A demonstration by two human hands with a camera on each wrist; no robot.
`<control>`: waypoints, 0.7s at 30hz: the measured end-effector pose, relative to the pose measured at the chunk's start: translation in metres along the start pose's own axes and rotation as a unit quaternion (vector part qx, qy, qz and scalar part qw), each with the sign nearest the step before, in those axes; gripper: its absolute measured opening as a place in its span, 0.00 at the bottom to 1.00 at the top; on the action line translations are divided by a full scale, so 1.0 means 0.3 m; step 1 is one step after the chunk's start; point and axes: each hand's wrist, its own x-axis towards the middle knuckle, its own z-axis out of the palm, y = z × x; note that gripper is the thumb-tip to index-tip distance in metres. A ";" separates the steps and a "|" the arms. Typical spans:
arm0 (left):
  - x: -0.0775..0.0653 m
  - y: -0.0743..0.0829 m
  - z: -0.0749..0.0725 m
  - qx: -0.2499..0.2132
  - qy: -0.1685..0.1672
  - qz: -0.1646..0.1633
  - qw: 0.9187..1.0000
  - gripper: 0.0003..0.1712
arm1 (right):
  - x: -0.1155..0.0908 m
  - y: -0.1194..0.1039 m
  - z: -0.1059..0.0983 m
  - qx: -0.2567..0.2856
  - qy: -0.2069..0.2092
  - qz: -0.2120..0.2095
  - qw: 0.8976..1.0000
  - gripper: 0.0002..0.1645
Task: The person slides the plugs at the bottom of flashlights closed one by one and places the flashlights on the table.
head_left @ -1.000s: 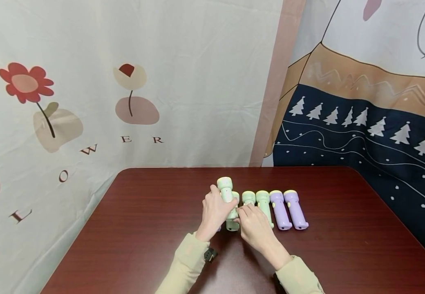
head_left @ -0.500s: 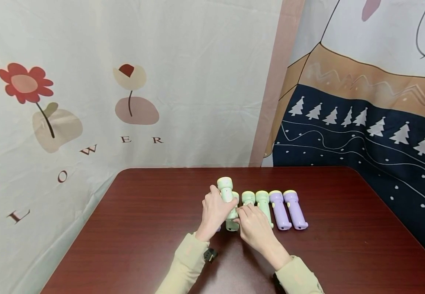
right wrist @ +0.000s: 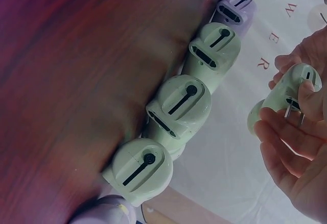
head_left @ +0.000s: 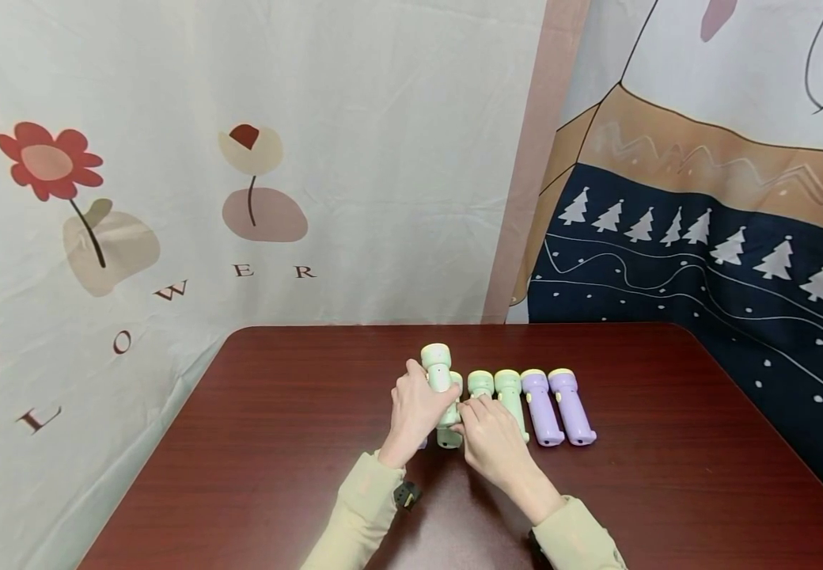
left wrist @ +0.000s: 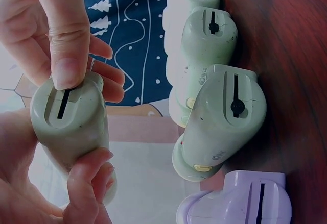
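My left hand (head_left: 415, 412) grips a light green flashlight (head_left: 437, 370), lifted above the table with its lamp head pointing away. My right hand (head_left: 493, 439) is at its tail end. In the left wrist view, the right thumb (left wrist: 67, 66) presses on the slider in the tail of the flashlight (left wrist: 76, 132). Two metal plug prongs (right wrist: 295, 113) stick out of its end in the right wrist view, beside the right fingers (right wrist: 288, 132). Below lies a row of flashlights, including a green one (head_left: 450, 438) partly hidden by the held one.
Further green flashlights (head_left: 509, 384) and two purple flashlights (head_left: 573, 408) lie side by side to the right. A purple flashlight (right wrist: 237, 9) at the left end is mostly hidden by my left hand in the head view. The brown table (head_left: 276, 412) ends at a printed curtain (head_left: 383, 237).
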 end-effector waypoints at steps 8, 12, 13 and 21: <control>-0.002 -0.002 0.001 -0.001 0.001 0.000 1.000 0.26 | 0.001 0.000 0.000 0.001 0.006 -0.004 1.000 0.13; -0.003 0.001 0.002 -0.001 0.003 -0.004 1.000 0.26 | 0.001 0.000 0.001 -0.001 0.009 -0.006 1.000 0.13; -0.003 0.001 0.002 -0.001 0.004 -0.005 1.000 0.26 | 0.001 0.000 0.002 -0.001 0.010 -0.006 1.000 0.13; -0.003 0.001 0.003 0.004 0.003 -0.012 1.000 0.27 | 0.003 -0.002 0.002 -0.004 0.008 -0.008 1.000 0.14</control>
